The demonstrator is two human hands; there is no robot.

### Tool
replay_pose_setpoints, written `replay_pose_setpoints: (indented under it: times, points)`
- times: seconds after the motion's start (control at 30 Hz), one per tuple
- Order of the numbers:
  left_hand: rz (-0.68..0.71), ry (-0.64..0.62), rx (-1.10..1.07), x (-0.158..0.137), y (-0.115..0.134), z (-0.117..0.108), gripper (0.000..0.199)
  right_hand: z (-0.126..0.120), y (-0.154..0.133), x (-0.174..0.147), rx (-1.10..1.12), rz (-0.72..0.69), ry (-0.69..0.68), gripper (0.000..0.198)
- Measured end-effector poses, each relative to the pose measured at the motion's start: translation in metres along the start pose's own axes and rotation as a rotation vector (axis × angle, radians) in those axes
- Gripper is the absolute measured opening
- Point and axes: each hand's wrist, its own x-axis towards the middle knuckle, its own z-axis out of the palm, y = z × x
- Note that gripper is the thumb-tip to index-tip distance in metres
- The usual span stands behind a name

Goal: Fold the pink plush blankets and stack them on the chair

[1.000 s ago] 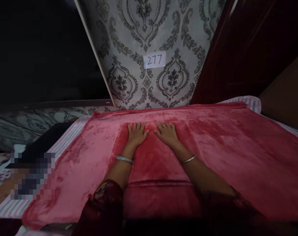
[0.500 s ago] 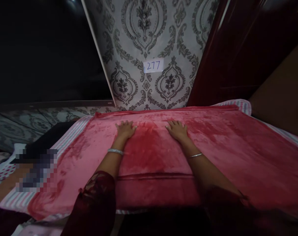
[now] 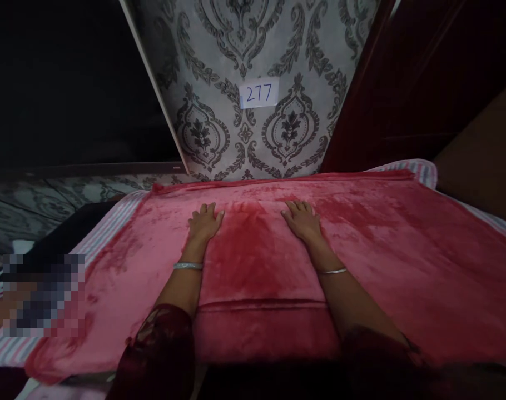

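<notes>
A plush red-pink blanket (image 3: 253,261) lies spread out in front of me, with a fold or crease running across it near my body. My left hand (image 3: 205,223) rests palm down on its far half, fingers spread. Level with it, further right, my right hand (image 3: 303,221) also lies flat on the pile with the fingers apart. Neither hand grips anything. A darker red patch of brushed pile shows between them. Beneath the blanket, a striped cloth (image 3: 115,222) sticks out along the left side and at the far right corner.
Behind the blanket stands a wall with patterned wallpaper (image 3: 244,133) and a paper label (image 3: 259,93) reading 277. A large black screen (image 3: 69,83) fills the left; a dark red glossy panel (image 3: 403,83) rises at right. A pixelated patch and part of a person's skin show at lower left.
My left hand has slid slightly left across the blanket, while the right hand stays almost in place. The view has shifted a little closer and downward.
</notes>
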Motion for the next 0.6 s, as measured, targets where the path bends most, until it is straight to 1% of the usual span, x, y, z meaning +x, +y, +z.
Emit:
replay_pose_setpoints:
  times: [0.17,0.23,0.3,0.37,0.43,0.53,0.6]
  points:
    - [0.000,0.016,-0.032,-0.001,0.000,-0.002,0.067,0.001,0.000,0.000,0.095,-0.012,0.076,0.052]
    - [-0.022,0.007,-0.060,0.000,-0.002,-0.007,0.070,-0.001,0.008,0.001,0.114,0.021,0.095,0.052]
    - [-0.064,-0.019,-0.105,0.001,-0.007,-0.013,0.074,-0.005,0.023,-0.002,0.145,0.071,0.099,0.057]
    - [-0.098,-0.049,-0.158,-0.001,-0.018,-0.019,0.079,-0.009,0.044,-0.010,0.218,0.107,0.107,0.062]
    - [-0.101,-0.043,-0.210,-0.009,-0.033,-0.021,0.080,-0.010,0.065,-0.025,0.333,0.126,0.114,0.062]
    - [-0.118,0.049,-0.349,-0.035,-0.059,-0.019,0.075,-0.005,0.087,-0.053,0.505,0.171,0.076,0.057]
    - [-0.159,0.083,-0.491,-0.057,-0.073,-0.017,0.071,-0.001,0.091,-0.069,0.578,0.191,0.046,0.055]
